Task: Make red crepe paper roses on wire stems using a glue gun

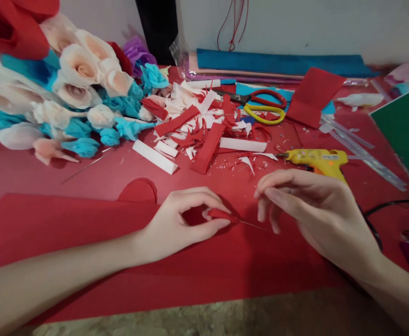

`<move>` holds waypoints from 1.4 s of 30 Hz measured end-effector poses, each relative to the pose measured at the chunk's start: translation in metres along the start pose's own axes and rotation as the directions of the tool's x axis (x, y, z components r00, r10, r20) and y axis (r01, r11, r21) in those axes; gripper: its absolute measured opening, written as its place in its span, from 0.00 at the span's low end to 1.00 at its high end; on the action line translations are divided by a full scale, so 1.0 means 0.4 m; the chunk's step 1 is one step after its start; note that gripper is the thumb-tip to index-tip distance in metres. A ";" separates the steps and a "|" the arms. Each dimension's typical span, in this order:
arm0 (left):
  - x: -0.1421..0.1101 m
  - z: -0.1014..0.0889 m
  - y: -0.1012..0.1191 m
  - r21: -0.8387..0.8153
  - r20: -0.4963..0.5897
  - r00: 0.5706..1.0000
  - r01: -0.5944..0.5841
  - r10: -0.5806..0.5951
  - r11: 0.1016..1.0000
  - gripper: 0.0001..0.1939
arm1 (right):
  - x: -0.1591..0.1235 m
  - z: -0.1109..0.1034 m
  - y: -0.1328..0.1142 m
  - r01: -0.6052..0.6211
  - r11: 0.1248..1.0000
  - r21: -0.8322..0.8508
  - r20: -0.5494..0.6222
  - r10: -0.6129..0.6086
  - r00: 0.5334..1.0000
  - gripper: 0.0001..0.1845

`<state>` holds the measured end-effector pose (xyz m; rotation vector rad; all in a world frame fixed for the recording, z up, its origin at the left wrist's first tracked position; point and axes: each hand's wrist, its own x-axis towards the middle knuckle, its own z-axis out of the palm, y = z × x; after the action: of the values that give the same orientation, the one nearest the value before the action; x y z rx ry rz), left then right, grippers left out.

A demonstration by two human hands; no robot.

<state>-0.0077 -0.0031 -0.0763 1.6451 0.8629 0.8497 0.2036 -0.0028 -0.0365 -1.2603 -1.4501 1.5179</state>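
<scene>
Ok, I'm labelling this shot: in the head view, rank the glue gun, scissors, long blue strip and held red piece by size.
Blue strip, largest
Glue gun and scissors: too alike to rank
Red piece, smallest

No legible text, brand, number or sign anywhere in view. Yellow glue gun: small orange mark on body, surface otherwise too blurred to make out lettering.

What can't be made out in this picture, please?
- Head view: red paper piece, partly hidden by left hand.
- Head view: glue gun, grip partly behind right hand.
- Head view: green sheet, cut off by right edge.
- Head view: thin wire, tip too faint.
</scene>
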 end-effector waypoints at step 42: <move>0.000 0.001 0.000 -0.012 -0.052 0.998 -0.046 0.046 0.999 0.04 | 0.005 0.019 -0.006 0.340 0.742 -0.578 0.332 -0.168 0.928 0.05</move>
<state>-0.0075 -0.0031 -0.0763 1.6429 0.8562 0.9315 0.1954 -0.0028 -0.0351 -1.1641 -2.3390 1.0575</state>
